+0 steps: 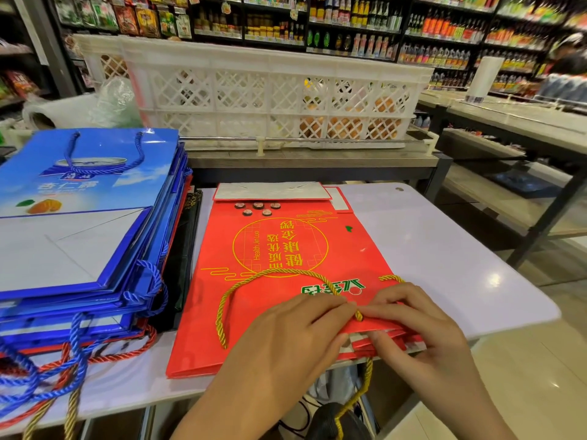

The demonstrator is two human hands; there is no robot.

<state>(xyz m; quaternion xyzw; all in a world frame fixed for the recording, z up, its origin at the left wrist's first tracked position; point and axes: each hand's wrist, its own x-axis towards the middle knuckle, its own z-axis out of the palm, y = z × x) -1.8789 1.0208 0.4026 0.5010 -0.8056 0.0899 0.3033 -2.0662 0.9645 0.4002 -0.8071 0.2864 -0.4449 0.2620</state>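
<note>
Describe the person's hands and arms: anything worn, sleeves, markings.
The left hand and right hand are bare: no gloves, rings or watch show. The left forearm and right forearm are uncovered down to the picture's lower edge, with no sleeve in view.

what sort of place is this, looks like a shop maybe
Most likely a grocery shop or supermarket: shelves of bottled sauces and jars line the back, a white plastic crate holds what looks like fruit, and flat blue gift bags are stacked beside the red gift bag.
</note>
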